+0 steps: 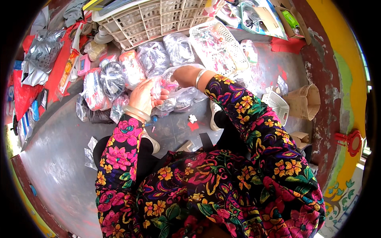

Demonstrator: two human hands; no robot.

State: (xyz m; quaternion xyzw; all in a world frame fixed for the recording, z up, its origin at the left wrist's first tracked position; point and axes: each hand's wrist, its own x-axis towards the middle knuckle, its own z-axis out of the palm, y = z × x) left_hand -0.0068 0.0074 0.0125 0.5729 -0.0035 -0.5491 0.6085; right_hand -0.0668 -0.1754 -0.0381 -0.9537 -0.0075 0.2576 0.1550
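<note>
Clear plastic packet [156,88], 1: lies in your left hand, above the floor and just in front of the heaped bags.
Left hand [143,96], 1: half-curled, palm partly turned up, fingers bent around the packet; pale bangle [137,113] at the wrist.
Right hand [185,75], 1: just beside the left, knuckles up, fingers bent downward; the tips are hidden, so you cannot tell what they pinch. Silver bangle [200,77] at the wrist.
Large clear plastic bag [184,100], 1: below your right hand, loosely crumpled.
Bags with dark contents, 3: 1 left of your left hand [112,80], 2 beyond your hands [152,59].
Bags with red-and-white contents, 2: to the left [95,90] and farther up [131,68].
White perforated basket [239,59], 1: beyond your right hand, filled with small mixed pieces.
Cream lattice crate [154,20], 1: behind the bags.
Small white basket [278,106], 1: to your right, near an open cardboard box [303,102].
Floor [59,158], grey: under your shoes.
</note>
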